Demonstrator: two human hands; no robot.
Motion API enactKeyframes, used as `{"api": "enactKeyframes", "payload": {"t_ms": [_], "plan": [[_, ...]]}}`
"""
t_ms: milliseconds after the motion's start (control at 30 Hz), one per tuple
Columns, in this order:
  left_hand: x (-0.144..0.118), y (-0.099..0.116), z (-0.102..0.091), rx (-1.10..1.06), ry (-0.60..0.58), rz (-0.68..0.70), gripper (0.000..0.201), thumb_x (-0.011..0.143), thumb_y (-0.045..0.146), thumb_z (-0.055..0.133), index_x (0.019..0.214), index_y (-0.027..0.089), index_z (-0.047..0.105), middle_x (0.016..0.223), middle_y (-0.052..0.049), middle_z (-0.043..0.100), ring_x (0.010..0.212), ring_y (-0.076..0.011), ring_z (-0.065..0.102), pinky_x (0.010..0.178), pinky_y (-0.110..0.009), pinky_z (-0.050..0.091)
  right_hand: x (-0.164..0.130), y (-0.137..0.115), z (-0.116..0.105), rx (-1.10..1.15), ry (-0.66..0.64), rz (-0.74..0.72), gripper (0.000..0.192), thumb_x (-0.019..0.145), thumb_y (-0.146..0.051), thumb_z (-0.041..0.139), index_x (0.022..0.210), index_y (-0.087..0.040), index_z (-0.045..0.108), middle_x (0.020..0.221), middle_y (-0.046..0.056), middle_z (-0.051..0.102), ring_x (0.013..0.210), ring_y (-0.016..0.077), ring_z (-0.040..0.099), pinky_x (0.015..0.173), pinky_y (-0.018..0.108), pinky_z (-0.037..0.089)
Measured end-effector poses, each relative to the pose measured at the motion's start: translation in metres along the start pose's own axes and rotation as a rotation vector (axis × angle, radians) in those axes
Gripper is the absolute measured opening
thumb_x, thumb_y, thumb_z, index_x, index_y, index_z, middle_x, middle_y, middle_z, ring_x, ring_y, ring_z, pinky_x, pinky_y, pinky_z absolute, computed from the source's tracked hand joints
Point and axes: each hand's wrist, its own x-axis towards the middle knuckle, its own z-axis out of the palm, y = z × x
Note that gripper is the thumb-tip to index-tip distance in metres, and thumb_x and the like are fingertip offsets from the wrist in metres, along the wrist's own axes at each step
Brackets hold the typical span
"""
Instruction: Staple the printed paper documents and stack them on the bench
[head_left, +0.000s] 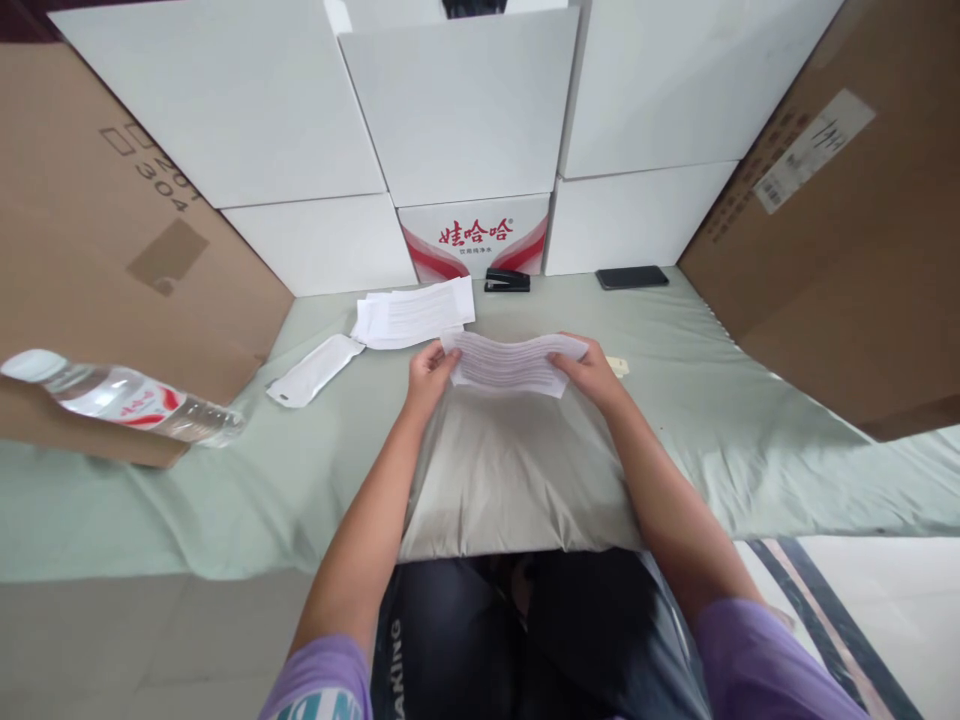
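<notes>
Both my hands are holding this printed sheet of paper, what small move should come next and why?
Probably lay the printed white paper sheet down flat on the grey pillow. The left hand and right hand hold its two ends, and it sags between them right over the pillow, with the black stapler lying beyond.

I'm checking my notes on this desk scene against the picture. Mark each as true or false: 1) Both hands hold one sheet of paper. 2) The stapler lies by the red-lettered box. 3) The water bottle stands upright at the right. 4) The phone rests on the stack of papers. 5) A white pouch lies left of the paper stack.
1) True: the left hand and right hand each grip an end of the printed sheet.
2) True: the stapler sits just before the red-lettered box.
3) False: the water bottle lies on its side at the left.
4) False: the phone lies on the green cloth, apart from the paper stack.
5) True: the white pouch lies there.
</notes>
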Motion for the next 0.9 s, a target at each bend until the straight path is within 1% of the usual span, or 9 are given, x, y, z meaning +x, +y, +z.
{"api": "enactKeyframes", "payload": {"t_ms": [67, 167, 267, 367, 467, 633, 700, 833, 900], "plan": [[-0.003, 0.003, -0.001, -0.017, -0.047, -0.023, 0.053, 0.074, 0.060, 0.076, 0.106, 0.018, 0.073, 0.103, -0.012, 0.078, 0.101, -0.0268, 0.073, 0.093, -0.041, 0.057, -0.001, 0.000, 0.002, -0.014, 0.022, -0.005, 0.023, 0.077, -0.044, 0.065, 0.086, -0.023, 0.069, 0.081, 0.003, 0.067, 0.079, 0.0209, 0.061, 0.078, 0.034, 0.053], [-0.006, 0.005, -0.002, -0.014, -0.122, -0.071, 0.058, 0.070, 0.059, 0.080, 0.109, 0.016, 0.074, 0.104, -0.012, 0.078, 0.098, -0.0280, 0.074, 0.090, -0.041, 0.059, -0.001, 0.003, 0.005, -0.009, 0.000, -0.002, 0.022, 0.076, -0.043, 0.066, 0.083, -0.021, 0.068, 0.078, 0.002, 0.066, 0.075, 0.0196, 0.060, 0.076, 0.033, 0.052], [-0.007, 0.005, -0.001, -0.014, -0.137, -0.092, 0.058, 0.069, 0.060, 0.081, 0.105, 0.015, 0.076, 0.109, -0.013, 0.078, 0.104, -0.0296, 0.073, 0.095, -0.043, 0.058, 0.001, 0.009, 0.006, 0.026, 0.025, 0.017, 0.021, 0.079, -0.041, 0.064, 0.083, -0.021, 0.069, 0.079, 0.002, 0.067, 0.075, 0.0185, 0.061, 0.076, 0.032, 0.052], [-0.008, 0.004, 0.002, -0.003, -0.163, -0.112, 0.060, 0.070, 0.062, 0.080, 0.105, 0.014, 0.076, 0.111, -0.014, 0.077, 0.107, -0.0310, 0.072, 0.099, -0.045, 0.056, 0.002, 0.017, 0.008, 0.029, 0.055, 0.070, 0.022, 0.077, -0.041, 0.066, 0.083, -0.021, 0.069, 0.083, 0.003, 0.070, 0.082, 0.0203, 0.063, 0.081, 0.033, 0.054], [-0.008, 0.002, 0.005, 0.013, -0.152, -0.095, 0.061, 0.073, 0.065, 0.076, 0.105, 0.014, 0.075, 0.112, -0.015, 0.077, 0.108, -0.0315, 0.072, 0.100, -0.046, 0.056, 0.004, 0.022, 0.010, 0.037, 0.096, 0.094, 0.023, 0.076, -0.041, 0.066, 0.085, -0.020, 0.070, 0.086, 0.004, 0.072, 0.087, 0.0220, 0.066, 0.084, 0.034, 0.055], [-0.009, -0.004, 0.008, 0.031, -0.150, -0.089, 0.060, 0.074, 0.064, 0.075, 0.109, 0.015, 0.074, 0.115, -0.014, 0.076, 0.111, -0.0307, 0.071, 0.104, -0.047, 0.054, 0.005, 0.026, 0.013, 0.038, 0.062, 0.054, 0.022, 0.078, -0.036, 0.063, 0.091, -0.021, 0.073, 0.092, 0.004, 0.075, 0.095, 0.0235, 0.068, 0.094, 0.039, 0.054], [-0.008, -0.007, 0.008, 0.040, -0.139, -0.098, 0.060, 0.076, 0.065, 0.073, 0.110, 0.015, 0.074, 0.116, -0.014, 0.076, 0.112, -0.0307, 0.070, 0.104, -0.046, 0.053, 0.005, 0.027, 0.014, 0.017, 0.055, 0.029, 0.022, 0.080, -0.034, 0.062, 0.093, -0.020, 0.074, 0.092, 0.003, 0.075, 0.096, 0.0239, 0.069, 0.096, 0.041, 0.053], [-0.005, -0.015, 0.007, 0.098, -0.102, -0.099, 0.057, 0.081, 0.062, 0.069, 0.113, 0.014, 0.072, 0.116, -0.014, 0.076, 0.113, -0.0302, 0.070, 0.103, -0.045, 0.053, 0.007, 0.026, 0.012, -0.007, 0.020, 0.043, 0.023, 0.079, -0.034, 0.065, 0.094, -0.020, 0.074, 0.093, 0.005, 0.076, 0.097, 0.0251, 0.069, 0.094, 0.042, 0.054], [-0.002, -0.020, 0.005, 0.158, -0.062, -0.102, 0.052, 0.085, 0.057, 0.065, 0.113, 0.014, 0.072, 0.115, -0.013, 0.076, 0.112, -0.0302, 0.070, 0.103, -0.045, 0.052, 0.009, 0.023, 0.007, 0.053, 0.063, 0.052, 0.027, 0.079, -0.037, 0.066, 0.099, -0.020, 0.072, 0.096, 0.005, 0.076, 0.094, 0.0241, 0.070, 0.089, 0.040, 0.056]]}}
